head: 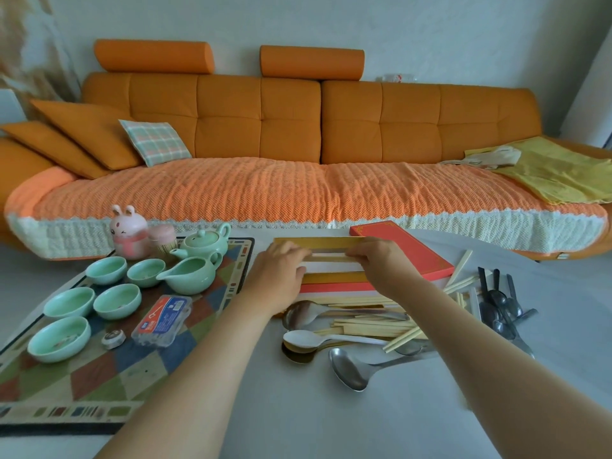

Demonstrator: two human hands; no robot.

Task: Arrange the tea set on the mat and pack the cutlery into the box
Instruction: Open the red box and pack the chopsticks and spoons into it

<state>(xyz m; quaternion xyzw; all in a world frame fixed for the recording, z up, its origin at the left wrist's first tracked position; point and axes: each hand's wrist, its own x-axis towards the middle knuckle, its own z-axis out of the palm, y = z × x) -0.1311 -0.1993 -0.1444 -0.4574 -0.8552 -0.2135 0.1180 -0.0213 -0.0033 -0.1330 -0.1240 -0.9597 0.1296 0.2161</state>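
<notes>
Your forearms (205, 376) reached over the tabletop (331, 425) to the box (331, 279), which lay open beyond the heap of cutlery. Your left hand (280, 271) and your right hand (382, 265) each had a grip on one end of the chopsticks (329, 255), fingers curled down and pinching them level across the far part of the box.

Just this side of the box, the loose chopsticks (371, 324) lay tangled with the spoons (308, 337). Right of the box were the black spoons (496, 303), and the red lid (405, 251) lay against its right side. Left of the box, the teapot (205, 243), pitcher (188, 278) and cups (117, 301) already stood on the mat (99, 376).

To do this step well, it seemed you needed to lower both ends together, so the sticks settled flat inside rather than bridging the rim. Releasing both hands at once would have helped too. The box looked light enough to skid, so a soft touch on its walls was wise.
</notes>
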